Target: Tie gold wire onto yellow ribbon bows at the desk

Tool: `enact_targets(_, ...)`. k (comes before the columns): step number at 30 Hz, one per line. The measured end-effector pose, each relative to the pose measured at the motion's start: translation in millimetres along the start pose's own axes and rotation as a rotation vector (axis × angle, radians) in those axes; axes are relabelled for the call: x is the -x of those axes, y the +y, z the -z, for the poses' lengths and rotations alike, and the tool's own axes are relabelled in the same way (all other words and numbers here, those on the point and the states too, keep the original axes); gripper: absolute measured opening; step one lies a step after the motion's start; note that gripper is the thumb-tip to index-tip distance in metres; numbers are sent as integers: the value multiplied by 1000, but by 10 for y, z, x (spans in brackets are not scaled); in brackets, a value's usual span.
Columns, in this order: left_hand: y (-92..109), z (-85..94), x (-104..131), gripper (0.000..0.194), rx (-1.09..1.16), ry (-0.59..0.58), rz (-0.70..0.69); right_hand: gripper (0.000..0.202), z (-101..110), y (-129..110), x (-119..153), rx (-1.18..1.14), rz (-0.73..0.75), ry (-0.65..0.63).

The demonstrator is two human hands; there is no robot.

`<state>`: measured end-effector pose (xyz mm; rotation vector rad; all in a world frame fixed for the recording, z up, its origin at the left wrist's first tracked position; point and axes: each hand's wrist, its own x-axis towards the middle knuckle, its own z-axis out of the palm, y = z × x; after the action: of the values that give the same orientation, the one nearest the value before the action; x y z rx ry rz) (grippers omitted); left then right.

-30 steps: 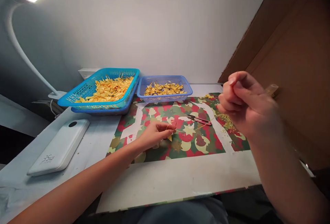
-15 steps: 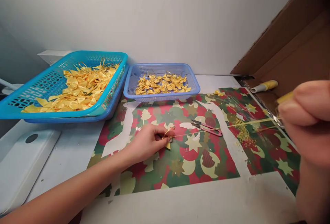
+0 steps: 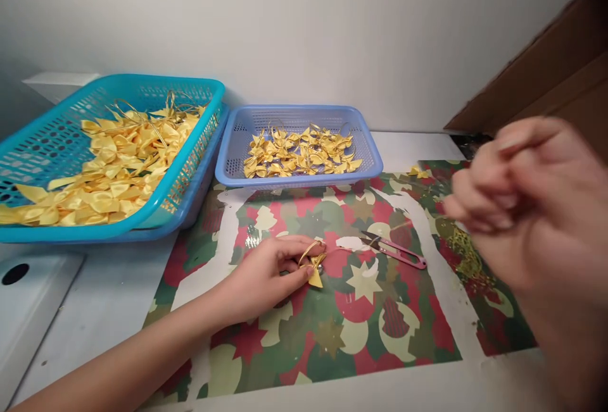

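Near the middle of the patterned sheet [image 3: 304, 330], my left hand [image 3: 270, 273] pinches a small yellow ribbon bow [image 3: 315, 276] with a looped gold cord. From it a thin yellow thread runs rightward past the pink-handled snips [image 3: 403, 255], which lie on the sheet. My right hand [image 3: 513, 190] is raised at the right, blurred, with its fingers curled closed; what they hold, if anything, is too blurred to name.
At the left, a turquoise basket [image 3: 190, 165] heaped with yellow bows sits on a blue one. Beside it stands a smaller blue basket [image 3: 299, 181] of bows. Thread scraps [image 3: 463, 254] lie at the right, near a cardboard panel [image 3: 546, 64]. One bow [image 3: 419, 172] lies behind them.
My right hand has moved left and turned its closed fingers inward. The thread, taut before, now looks slack near the bow. The view has shifted slightly; my left hand still pinches the bow.
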<state>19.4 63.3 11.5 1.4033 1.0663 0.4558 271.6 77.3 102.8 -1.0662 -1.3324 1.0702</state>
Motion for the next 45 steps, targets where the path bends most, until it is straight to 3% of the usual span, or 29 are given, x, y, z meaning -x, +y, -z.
enact_targets(3,21,9,5,29,31,8,2,10,-149,241,201,-33,-160,-119)
enact_targets(7,14,0,-10,31,84,3,30,13,-315,516,458,124,-353,-334)
enact_targets(10,1,-15,-23,34,117,12,48,10,-455,656,557,234,-375,-443)
enact_targets(13,6,-37,-26,33,148,26,73,13,-551,765,605,346,-304,-496)
enact_targets(21,-21,-43,-14,28,229,68,174,15,-563,849,650,516,-184,-525)
enact_targets(36,-25,-43,-9,27,236,113,175,16,-565,819,642,505,-155,-524)
enact_targets(45,20,2,-35,21,235,129,193,16,-558,810,634,452,-232,-535)
